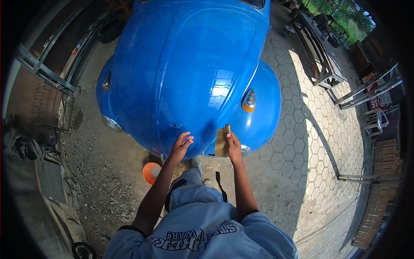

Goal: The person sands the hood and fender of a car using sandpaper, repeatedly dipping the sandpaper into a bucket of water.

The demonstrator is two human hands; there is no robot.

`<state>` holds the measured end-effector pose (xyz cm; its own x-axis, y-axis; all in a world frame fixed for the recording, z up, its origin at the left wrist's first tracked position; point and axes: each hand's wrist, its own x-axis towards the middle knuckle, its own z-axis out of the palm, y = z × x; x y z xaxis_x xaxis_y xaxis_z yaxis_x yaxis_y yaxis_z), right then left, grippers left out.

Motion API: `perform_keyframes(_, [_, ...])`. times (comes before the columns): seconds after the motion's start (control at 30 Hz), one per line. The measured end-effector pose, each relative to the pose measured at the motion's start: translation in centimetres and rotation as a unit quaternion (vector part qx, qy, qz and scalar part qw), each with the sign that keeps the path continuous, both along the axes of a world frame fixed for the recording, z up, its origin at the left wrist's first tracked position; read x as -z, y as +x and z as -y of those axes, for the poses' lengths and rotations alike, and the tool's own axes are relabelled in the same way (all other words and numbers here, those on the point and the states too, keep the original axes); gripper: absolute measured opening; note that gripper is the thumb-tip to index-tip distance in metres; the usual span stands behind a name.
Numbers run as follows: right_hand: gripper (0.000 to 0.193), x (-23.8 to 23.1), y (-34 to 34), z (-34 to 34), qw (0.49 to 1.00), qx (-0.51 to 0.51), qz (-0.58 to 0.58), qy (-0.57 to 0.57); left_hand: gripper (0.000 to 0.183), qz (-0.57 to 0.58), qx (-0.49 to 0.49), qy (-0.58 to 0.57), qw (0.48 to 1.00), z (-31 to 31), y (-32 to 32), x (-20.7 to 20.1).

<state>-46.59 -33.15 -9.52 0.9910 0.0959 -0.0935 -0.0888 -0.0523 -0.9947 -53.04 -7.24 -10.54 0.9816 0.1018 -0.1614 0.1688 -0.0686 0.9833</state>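
Holding the sheet (pixel 221 144), the right hand (pixel 234 147) has a narrow grip at the sheet's right edge, thumb on the visible face; the fingers behind are mostly hidden. The sheet is brown and oblong, with a curl or fold along its far right corner; it lies to the left of the grip, between the two hands; its long axis points away from the person toward the car (pixel 189 82), roughly along the line of the right forearm (pixel 245 190).

The right hand is plainly the nearer; the left hand (pixel 183 141) stands well apart from the sheet, over the nose of the car; its fingers are loosely bent, tips turned toward the sheet's side, with nothing seen in them; whether they touch the blue surface cannot be told. Contact between sheet and car likewise cannot be told.

Surroundings noted: the headlight (pixel 245 150) is just beside the right hand, partly covered by it; the lamp (pixel 249 100), orange at its base, sits farther up the fender (pixel 266 112); the bucket (pixel 149 173), orange, stands left of the left forearm (pixel 156 192), well apart from the sheet.
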Motion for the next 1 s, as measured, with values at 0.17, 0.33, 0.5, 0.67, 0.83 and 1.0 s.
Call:
perform_keyframes(0.17, [0.042,-2.3,-8.1,-0.3,0.990,-0.061,-0.073,0.100,0.037,-0.137,-0.020,-0.264,0.954,6.2,-8.0,-4.6])
perform_keyframes(0.33, [0.047,-2.9,-13.3,-0.9,0.979,-0.147,-0.102,0.098,0.043,-0.109,-0.055,-0.286,0.951,7.6,-13.5,-5.2])
perform_keyframes(0.5, [0.048,-2.8,-16.2,-3.0,0.960,-0.185,-0.155,0.142,0.049,-0.097,-0.178,-0.236,0.950,6.1,-18.3,-4.8])
perform_keyframes(0.67, [0.046,-1.6,-17.9,-6.4,0.943,-0.224,-0.215,0.123,0.056,-0.127,-0.255,-0.177,0.942,2.3,-21.5,-4.1])
perform_keyframes(0.83, [0.047,0.2,-18.8,-12.4,0.929,-0.289,-0.207,0.103,0.054,-0.030,-0.326,-0.110,0.939,-2.5,-26.3,-2.4])
perform_keyframes(1.0, [0.047,2.7,-21.1,-19.2,0.916,-0.326,-0.229,0.034,0.048,-0.122,-0.332,-0.038,0.935,-9.1,-33.0,3.0])
